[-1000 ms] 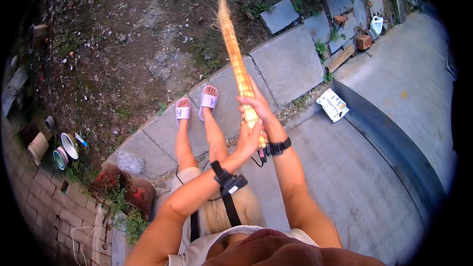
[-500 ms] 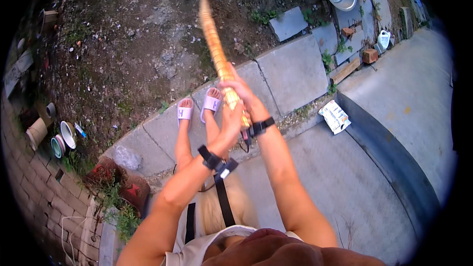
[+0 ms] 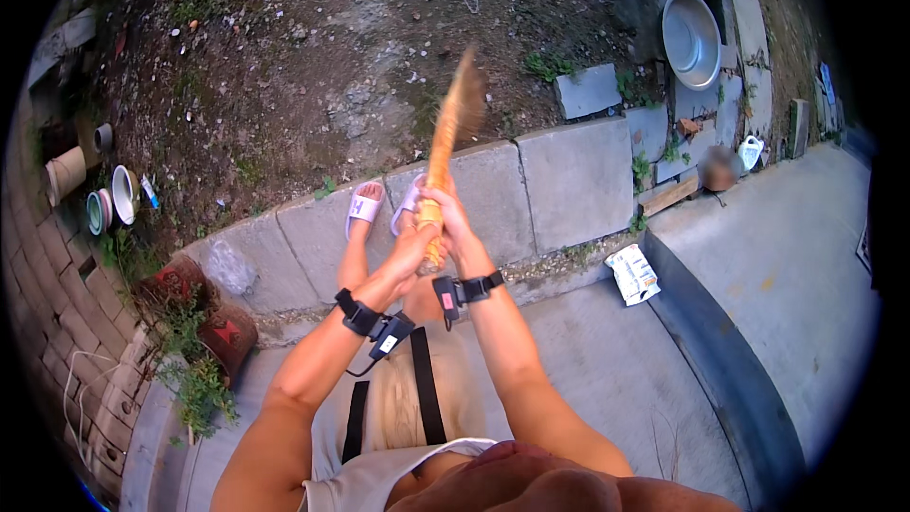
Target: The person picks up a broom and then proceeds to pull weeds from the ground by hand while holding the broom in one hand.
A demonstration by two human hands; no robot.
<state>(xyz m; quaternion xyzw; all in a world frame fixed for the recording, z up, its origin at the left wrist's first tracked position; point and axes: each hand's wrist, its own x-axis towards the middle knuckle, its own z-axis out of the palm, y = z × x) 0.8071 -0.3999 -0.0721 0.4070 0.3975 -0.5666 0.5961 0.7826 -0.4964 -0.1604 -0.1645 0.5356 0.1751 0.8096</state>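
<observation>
Both hands hold one long yellow stick point(image 3: 442, 154); it sits out in front of the person's body, with its thick end down by the hands and its thin, fuzzy tip pointing up the view toward the bare dirt point(image 3: 322, 95); the tip is smeared, so I think it is moving fast; I cannot tell if it is a small broom or something else.

The right hand point(image 3: 449, 214) is higher up the stick, with its fingers curled around it; the left hand point(image 3: 409, 250) is lower, near the thick end, and its fingers are wrapped around it too; no finger looks spread wide; the hands are close together, and each wrist wears a black strap point(image 3: 482, 285).

The feet wear pale purple slippers point(image 3: 362, 208) and stand on grey slabs point(image 3: 580, 180) next to the dirt; the stick and the hands hide part of the right slipper; a metal tub point(image 3: 692, 40) and a printed bag point(image 3: 633, 274) lie well apart, off to the right.

The step in hand looks like a two-handed swing or wave of the stick; the next move calls for a tight hold with both hands, and for care that the stick does not bump the toes.
</observation>
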